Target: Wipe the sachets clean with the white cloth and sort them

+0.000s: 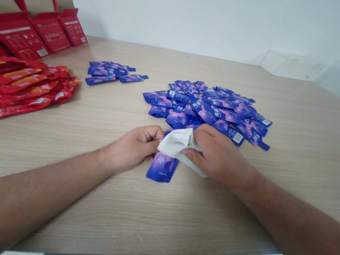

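My left hand [143, 144] is closed on the left edge of a blue-purple pouch [161, 168], pinching it just above the table. In my right hand [216, 154] is a bunched white cloth [176, 141], which lies over the upper part of this pouch and hides it. The cloth's loose edge hangs down below my right fingers. Just beyond my hands spreads a heap of similar blue-purple pouches [203, 107], some showing white lettering and barcodes.
A smaller group of blue-purple pouches [105, 71] lies at the back left. Further left is a pile of red packets [23, 86], with red cardboard boxes [23, 33], flaps up, behind it. A white wall [177, 16] borders the wooden table [110, 211] at the back.
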Action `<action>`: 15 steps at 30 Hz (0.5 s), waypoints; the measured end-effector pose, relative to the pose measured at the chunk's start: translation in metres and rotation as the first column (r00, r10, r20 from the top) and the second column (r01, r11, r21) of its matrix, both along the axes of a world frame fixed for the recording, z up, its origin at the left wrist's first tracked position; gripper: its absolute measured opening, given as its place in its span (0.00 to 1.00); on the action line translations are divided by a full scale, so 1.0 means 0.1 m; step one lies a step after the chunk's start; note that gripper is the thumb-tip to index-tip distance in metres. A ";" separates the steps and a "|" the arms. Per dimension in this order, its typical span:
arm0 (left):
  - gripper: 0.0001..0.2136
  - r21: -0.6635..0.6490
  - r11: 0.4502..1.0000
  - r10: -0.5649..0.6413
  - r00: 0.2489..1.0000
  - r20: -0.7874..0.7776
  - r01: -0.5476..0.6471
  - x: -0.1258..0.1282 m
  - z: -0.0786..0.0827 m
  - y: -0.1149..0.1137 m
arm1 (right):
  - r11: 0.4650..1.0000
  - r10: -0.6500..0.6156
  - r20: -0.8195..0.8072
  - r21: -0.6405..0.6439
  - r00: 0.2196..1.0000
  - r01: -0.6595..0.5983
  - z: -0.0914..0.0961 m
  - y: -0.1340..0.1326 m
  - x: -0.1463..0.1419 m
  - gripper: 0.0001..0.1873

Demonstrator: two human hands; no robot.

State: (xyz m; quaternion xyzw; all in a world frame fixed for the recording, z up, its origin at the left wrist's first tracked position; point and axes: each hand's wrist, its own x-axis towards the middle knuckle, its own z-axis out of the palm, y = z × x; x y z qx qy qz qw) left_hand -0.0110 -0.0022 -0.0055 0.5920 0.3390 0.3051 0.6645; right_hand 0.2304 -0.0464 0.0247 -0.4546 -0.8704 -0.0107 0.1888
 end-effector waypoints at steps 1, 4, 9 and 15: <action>0.12 -0.001 1.000 0.003 1.000 -0.005 -0.003 0.00 0.00 0.00 | 0.999 0.051 0.020 -0.014 0.999 -0.050 0.00 -0.01 0.00 0.13; 0.12 -0.016 1.000 0.012 1.000 0.011 -0.012 0.00 0.00 0.00 | 0.990 0.134 0.056 -0.040 0.989 -0.132 -0.01 -0.02 -0.01 0.12; 0.13 0.004 1.000 0.006 1.000 -0.006 -0.006 0.00 0.00 0.00 | 0.999 -0.046 -0.017 -0.003 0.999 0.046 -0.01 0.01 0.00 0.14; 0.12 0.019 1.000 -0.001 1.000 -0.006 0.001 0.00 0.01 -0.01 | 0.997 0.073 0.030 -0.019 0.997 -0.073 0.00 -0.01 -0.01 0.12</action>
